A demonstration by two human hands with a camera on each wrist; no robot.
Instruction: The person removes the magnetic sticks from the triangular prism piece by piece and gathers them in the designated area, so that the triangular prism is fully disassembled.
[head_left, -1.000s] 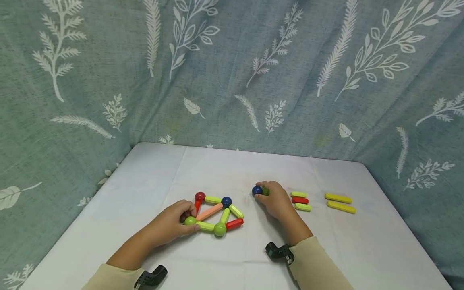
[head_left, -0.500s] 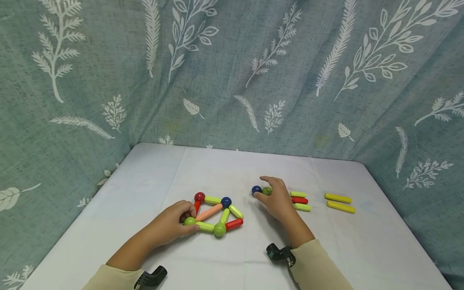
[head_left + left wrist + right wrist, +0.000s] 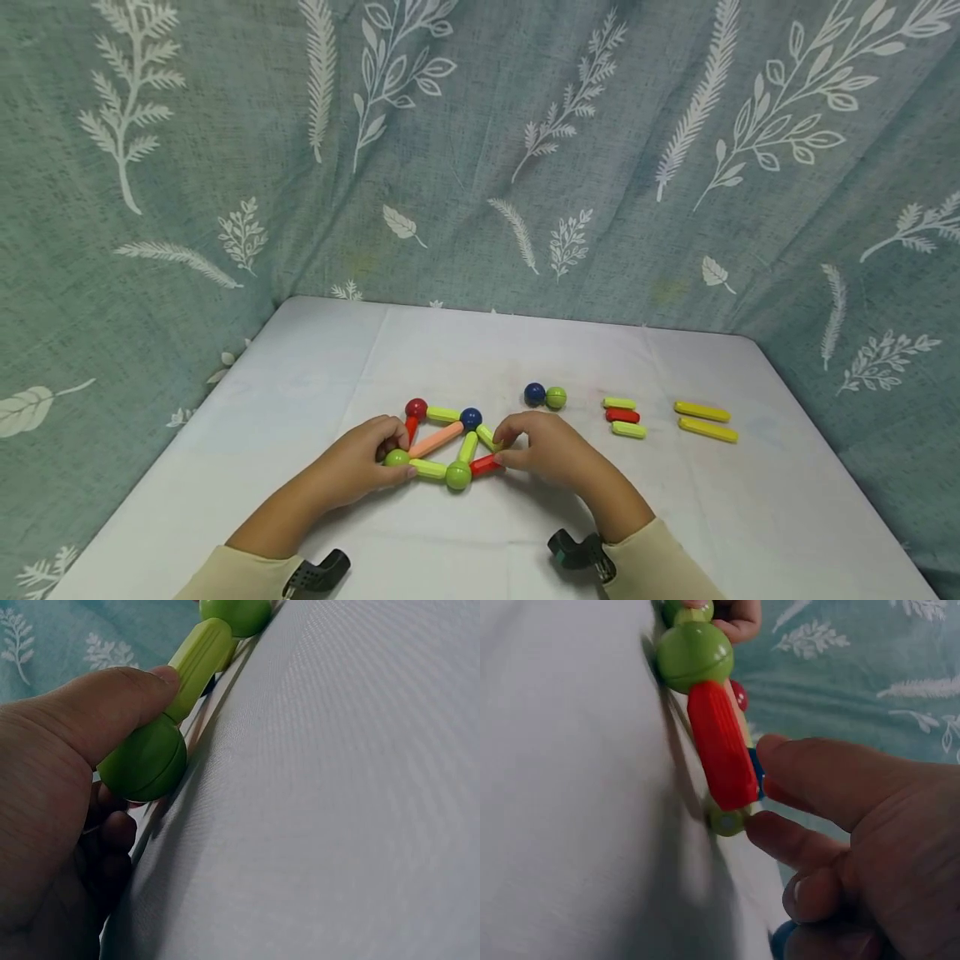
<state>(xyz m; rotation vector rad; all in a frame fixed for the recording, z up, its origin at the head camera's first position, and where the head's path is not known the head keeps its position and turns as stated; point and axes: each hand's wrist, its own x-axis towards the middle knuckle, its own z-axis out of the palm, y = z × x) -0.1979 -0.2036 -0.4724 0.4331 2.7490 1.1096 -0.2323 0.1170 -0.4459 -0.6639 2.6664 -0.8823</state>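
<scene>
My left hand (image 3: 366, 457) grips the left green ball (image 3: 146, 761) of a flat frame of magnetic balls and sticks, its thumb reaching onto a lime stick (image 3: 201, 664). At the frame's right end is my right hand (image 3: 546, 446), thumb and fingers spread apart. Its fingertips are right at the free ends of a red stick (image 3: 721, 746) and another lime stick (image 3: 727, 822). The red stick runs from a second green ball (image 3: 458, 475), the lime one from a blue ball (image 3: 471, 418). A red ball (image 3: 416, 408) and an orange stick (image 3: 437, 439) complete the visible frame.
Behind the right hand, a loose blue ball (image 3: 535, 394) and green ball (image 3: 556, 397) sit side by side. Farther right lie short lime and red sticks (image 3: 622, 416) and two long yellow sticks (image 3: 707, 429). A leaf-patterned curtain (image 3: 465, 167) surrounds the white table (image 3: 420, 550).
My right hand has let go of the loose blue and green balls and moved toward me and left to the frame's right end. The left hand keeps its grip in place.
</scene>
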